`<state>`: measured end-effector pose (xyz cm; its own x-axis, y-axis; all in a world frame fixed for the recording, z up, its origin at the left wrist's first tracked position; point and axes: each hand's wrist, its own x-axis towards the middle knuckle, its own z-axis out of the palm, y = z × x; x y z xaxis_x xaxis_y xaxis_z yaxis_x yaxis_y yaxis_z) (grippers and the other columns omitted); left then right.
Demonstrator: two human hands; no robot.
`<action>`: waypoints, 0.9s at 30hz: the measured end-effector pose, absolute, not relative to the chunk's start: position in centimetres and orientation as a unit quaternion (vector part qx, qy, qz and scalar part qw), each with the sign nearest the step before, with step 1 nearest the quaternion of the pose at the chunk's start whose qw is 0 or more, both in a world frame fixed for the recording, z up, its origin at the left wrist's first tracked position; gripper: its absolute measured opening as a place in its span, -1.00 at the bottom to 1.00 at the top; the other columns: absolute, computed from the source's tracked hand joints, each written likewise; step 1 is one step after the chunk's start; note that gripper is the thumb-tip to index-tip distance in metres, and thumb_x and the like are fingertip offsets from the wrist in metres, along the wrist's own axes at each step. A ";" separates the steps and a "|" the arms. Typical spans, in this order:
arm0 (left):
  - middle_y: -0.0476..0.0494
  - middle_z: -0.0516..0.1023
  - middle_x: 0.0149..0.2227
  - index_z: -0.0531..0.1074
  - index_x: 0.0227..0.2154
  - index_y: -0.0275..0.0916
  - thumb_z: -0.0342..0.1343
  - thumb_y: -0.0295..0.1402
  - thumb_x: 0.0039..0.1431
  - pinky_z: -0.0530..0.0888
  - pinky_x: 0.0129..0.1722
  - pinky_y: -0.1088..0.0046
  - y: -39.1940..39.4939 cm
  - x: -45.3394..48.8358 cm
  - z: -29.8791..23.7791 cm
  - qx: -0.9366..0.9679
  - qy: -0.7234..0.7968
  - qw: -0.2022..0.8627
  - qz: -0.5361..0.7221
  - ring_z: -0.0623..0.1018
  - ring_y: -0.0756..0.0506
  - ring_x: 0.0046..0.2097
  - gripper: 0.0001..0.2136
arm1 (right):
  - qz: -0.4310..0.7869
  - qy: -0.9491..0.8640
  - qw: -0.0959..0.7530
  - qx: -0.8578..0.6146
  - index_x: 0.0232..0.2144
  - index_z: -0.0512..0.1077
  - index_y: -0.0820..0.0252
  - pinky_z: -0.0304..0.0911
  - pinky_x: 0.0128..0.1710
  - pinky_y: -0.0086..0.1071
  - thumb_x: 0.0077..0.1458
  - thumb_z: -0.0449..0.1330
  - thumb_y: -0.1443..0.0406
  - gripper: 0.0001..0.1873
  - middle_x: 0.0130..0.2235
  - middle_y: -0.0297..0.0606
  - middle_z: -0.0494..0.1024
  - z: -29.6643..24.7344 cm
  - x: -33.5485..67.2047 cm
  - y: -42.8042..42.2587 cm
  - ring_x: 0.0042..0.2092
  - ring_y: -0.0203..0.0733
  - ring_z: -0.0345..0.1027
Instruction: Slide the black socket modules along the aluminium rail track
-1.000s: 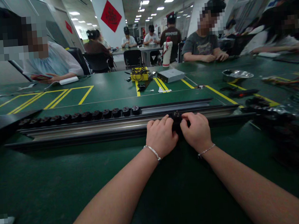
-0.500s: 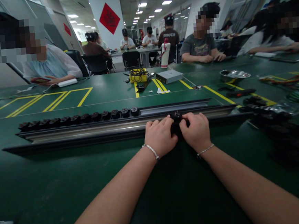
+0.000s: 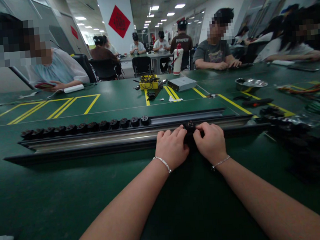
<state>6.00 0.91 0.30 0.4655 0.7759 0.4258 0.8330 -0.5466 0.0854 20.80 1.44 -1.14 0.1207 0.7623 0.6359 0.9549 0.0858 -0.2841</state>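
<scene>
Between my left hand (image 3: 171, 147) and my right hand (image 3: 212, 141) is a small black socket module (image 3: 190, 125), gripped from both sides by curled fingers. It sits at the long black metal channel (image 3: 95, 143), whose inside is shiny. My palms and wrists hide part of the channel's front edge. Behind it lies a second black rail (image 3: 187, 115), with a row of several similar black socket modules (image 3: 103, 125) standing along its left part. A thin bracelet is on each wrist.
Loose black parts (image 3: 296, 131) lie in a dark heap at right, near a metal bowl (image 3: 250, 83) and coloured wires (image 3: 304, 88). Farther back are a grey box (image 3: 182, 83), a yellow box with cables (image 3: 149, 82) and a white bottle (image 3: 178, 61). Other people sit around the green table (image 3: 72, 197).
Both hands stay in nearly the same place around the black socket module. The whole view has shifted slightly; nothing has been let go.
</scene>
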 end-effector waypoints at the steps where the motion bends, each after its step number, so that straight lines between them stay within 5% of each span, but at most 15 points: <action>1: 0.08 0.31 0.10 0.22 -0.09 -0.08 -0.02 -0.27 0.01 0.23 -0.17 0.20 0.9 6.0 0.3 -0.852 -0.472 0.071 -0.213 0.39 -0.13 -0.19 -0.66 | -0.136 -0.650 0.348 -0.662 -0.48 0.33 0.18 0.06 -0.12 -0.24 -0.03 0.00 0.32 -0.88 -0.46 -0.26 0.46 -1.1 20.8 1.4 -0.33 -0.14 0.30; 27: -0.06 0.32 0.08 0.23 -0.07 -0.14 -0.01 -0.30 0.04 0.25 -0.11 0.25 0.5 6.2 0.6 -0.858 -0.471 0.047 -0.199 0.37 -0.12 -0.11 -0.66 | -0.108 -0.696 0.349 -0.619 -0.56 0.38 0.14 0.06 -0.26 -0.37 -0.07 -0.05 0.40 -0.78 -0.49 -0.33 0.47 -0.9 22.0 1.6 -0.39 -0.23 0.28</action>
